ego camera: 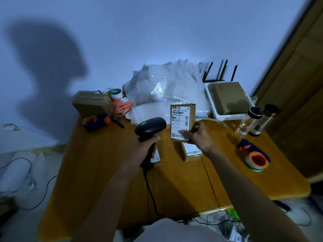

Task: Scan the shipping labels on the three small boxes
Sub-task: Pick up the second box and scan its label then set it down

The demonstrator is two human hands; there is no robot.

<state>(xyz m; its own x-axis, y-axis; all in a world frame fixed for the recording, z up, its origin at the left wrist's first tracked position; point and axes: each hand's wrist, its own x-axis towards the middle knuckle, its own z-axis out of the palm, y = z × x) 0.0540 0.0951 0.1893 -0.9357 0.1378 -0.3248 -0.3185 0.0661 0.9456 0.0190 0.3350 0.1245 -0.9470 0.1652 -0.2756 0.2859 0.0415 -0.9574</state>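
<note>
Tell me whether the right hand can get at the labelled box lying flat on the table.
Probably not yet: the right hand is holding the upright box, which also stands above the flat box.

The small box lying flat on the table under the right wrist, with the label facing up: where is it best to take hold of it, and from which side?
Probably by its two long brown side faces, coming from above. The small box lies flat on the table with its label up, so fingers on the sides leave the barcode uncovered. The right hand would first need to put down the raised box; the left hand holds the scanner.
</note>
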